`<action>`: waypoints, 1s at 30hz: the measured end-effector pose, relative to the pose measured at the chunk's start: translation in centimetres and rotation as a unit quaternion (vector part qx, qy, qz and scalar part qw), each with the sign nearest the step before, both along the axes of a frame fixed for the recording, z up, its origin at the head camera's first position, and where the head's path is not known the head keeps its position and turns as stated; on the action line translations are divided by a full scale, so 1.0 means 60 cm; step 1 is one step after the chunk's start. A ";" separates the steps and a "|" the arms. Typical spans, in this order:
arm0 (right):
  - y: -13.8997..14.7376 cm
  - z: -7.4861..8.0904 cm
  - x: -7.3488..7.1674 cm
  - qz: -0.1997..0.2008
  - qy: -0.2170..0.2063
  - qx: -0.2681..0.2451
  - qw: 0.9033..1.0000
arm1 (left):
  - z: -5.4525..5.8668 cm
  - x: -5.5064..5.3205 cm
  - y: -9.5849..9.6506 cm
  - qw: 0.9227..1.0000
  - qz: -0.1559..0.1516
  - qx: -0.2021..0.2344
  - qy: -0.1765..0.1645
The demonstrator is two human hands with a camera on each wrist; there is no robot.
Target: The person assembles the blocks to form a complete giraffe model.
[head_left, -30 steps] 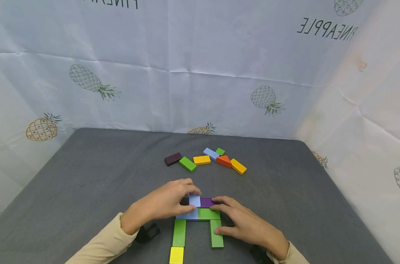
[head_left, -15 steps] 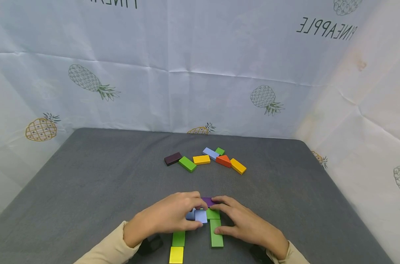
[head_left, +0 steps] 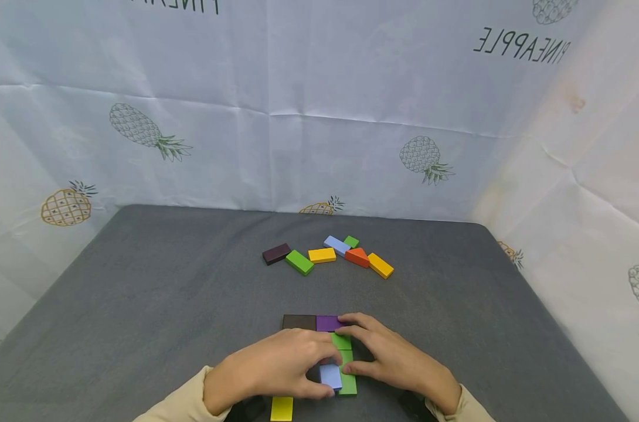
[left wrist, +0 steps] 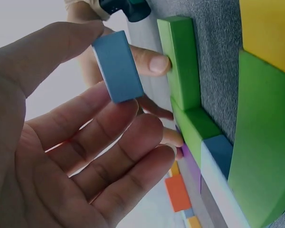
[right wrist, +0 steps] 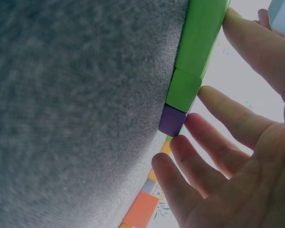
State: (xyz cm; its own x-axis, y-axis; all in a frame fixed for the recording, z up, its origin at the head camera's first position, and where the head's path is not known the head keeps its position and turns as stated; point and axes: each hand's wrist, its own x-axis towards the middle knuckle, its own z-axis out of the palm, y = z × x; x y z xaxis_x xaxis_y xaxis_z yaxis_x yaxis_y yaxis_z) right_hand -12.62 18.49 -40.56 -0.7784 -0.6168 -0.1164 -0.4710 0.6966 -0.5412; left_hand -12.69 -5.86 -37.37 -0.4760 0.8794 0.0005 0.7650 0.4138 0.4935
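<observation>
My left hand (head_left: 279, 364) pinches a light blue block (head_left: 330, 376) between thumb and fingers, raised above the table in the left wrist view. Below it lies a flat arrangement of blocks: a dark block (head_left: 299, 322) and a purple block (head_left: 328, 323) at the far side, then a light blue block (left wrist: 218, 168) beside a green block (head_left: 342, 341). Two long green blocks extend toward me, the right one (head_left: 348, 384) and the left one (left wrist: 263, 137). A yellow block (head_left: 282, 409) ends the left one. My right hand (head_left: 390, 354) rests its loosely spread fingers along the purple and green blocks' right side.
Farther back on the grey table (head_left: 166, 281) lie a dark block (head_left: 276, 254), green block (head_left: 300, 262), yellow block (head_left: 322, 255), light blue block (head_left: 337, 245), red triangular block (head_left: 357, 258) and others. A pineapple-print cloth (head_left: 298, 158) hangs behind the table.
The left hand has carried the light blue block from over the far row toward the near side and slightly right, between the long green blocks. The right hand has stayed in place.
</observation>
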 end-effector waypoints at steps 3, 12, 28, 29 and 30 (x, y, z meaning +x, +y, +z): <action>0.000 0.000 0.000 0.000 0.006 0.002 1.000 | -0.002 0.003 0.002 1.000 -0.013 -0.001 0.001; 0.001 0.001 -0.001 -0.005 -0.006 0.009 1.000 | -0.010 0.012 0.005 0.998 -0.059 -0.006 0.007; 0.001 0.000 0.000 0.001 0.004 0.006 1.000 | -0.033 0.034 0.015 0.995 -0.094 -0.019 0.029; 0.001 0.000 0.000 0.000 0.003 0.006 1.000 | -0.034 0.034 0.016 0.995 -0.098 -0.017 0.026; 0.001 0.000 0.000 0.000 0.003 0.007 1.000 | -0.036 0.035 0.016 0.994 -0.102 -0.015 0.032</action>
State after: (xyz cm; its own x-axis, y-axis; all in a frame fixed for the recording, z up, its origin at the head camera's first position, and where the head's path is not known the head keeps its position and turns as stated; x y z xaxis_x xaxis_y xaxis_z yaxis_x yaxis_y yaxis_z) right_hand -12.60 18.56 -40.57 -0.7790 -0.6155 -0.1194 -0.4748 0.7035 -0.5288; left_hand -10.60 -4.87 -39.52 -0.2875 0.9578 -0.0024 0.8636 0.2603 0.4318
